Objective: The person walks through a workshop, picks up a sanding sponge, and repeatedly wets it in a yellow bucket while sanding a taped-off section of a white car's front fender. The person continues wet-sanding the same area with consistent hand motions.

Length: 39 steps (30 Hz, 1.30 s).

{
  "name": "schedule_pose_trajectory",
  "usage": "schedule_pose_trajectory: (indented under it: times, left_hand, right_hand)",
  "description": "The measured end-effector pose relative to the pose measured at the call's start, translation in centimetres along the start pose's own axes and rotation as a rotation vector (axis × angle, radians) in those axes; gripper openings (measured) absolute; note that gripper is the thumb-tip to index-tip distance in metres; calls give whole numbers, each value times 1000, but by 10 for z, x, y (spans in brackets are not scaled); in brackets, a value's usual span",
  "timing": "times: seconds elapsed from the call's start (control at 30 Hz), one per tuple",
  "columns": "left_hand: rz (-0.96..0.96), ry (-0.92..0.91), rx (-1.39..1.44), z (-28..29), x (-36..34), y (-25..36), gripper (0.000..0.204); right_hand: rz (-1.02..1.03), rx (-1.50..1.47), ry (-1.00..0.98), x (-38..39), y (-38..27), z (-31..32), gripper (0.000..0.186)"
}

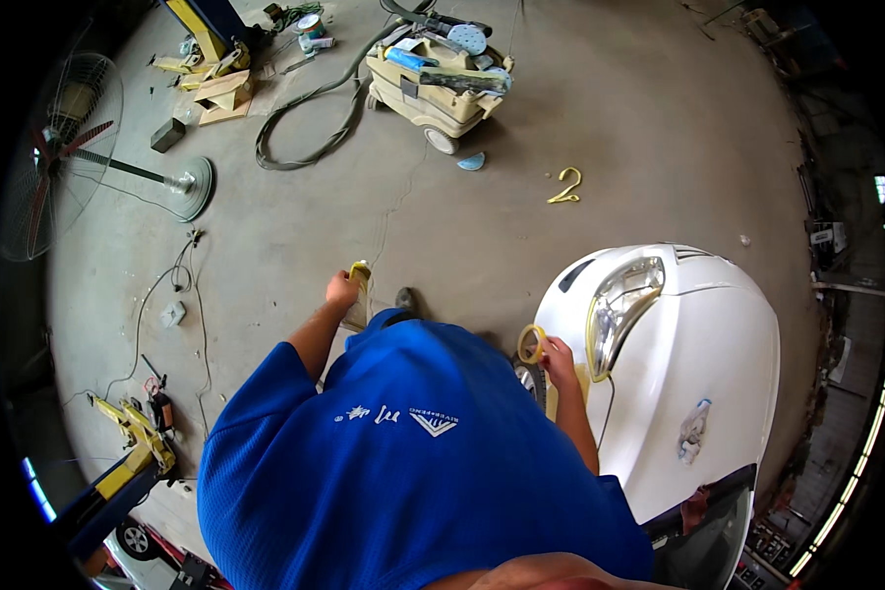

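The right hand (pixel 559 362) has its fingers bent around a yellow tape roll (pixel 523 346), a thin ring with a big round hole. The roll is just beside the front corner of the white car (pixel 708 324), near the headlight (pixel 621 305). The left hand (pixel 342 289) is over the floor (pixel 462 236), well apart from the car, its fingers curled on a yellow piece (pixel 361 269). It may be tape; I cannot tell.

A light hold would likely let the roll turn, and a slow, even pull should keep tape flat and free of folds. The headlight is clear, shiny and curved, with yellow strips (pixel 592 339) along its edge. Bends like that probably need firm pressing. The paint looks smooth and hard. A curly yellow scrap (pixel 564 187) lies on the floor past the car's front edge.
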<state>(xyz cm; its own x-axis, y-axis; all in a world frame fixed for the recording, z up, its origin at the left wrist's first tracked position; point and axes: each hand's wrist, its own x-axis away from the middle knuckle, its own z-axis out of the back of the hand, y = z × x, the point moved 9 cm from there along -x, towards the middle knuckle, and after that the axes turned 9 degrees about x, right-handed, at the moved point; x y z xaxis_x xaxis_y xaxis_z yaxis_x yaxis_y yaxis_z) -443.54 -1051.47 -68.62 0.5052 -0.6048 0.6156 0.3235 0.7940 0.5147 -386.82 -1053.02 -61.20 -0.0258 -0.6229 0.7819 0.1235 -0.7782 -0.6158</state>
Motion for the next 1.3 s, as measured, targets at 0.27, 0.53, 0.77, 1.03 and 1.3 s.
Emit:
schedule_pose_trajectory:
  times: [0.27, 0.53, 0.77, 1.03, 1.3]
  left_hand:
    - [115, -11, 307, 12, -114, 32, 44]
    - [61, 47, 591, 38, -222, 211, 37]
    - [179, -129, 938, 43, -326, 359, 32]
    - [185, -170, 1189, 13, -457, 508, 30]
    - [-195, -512, -314, 15, -539, 457, 43]
  right_hand:
    - [-424, 271, -77, -25, 93, 8, 10]
    - [-240, 479, 44, -220, -70, -9, 12]
    - [264, 230, 330, -339, -388, -51, 15]
    - [200, 365, 486, -353, -444, -96, 15]
    - [31, 191, 529, -356, -397, -203, 22]
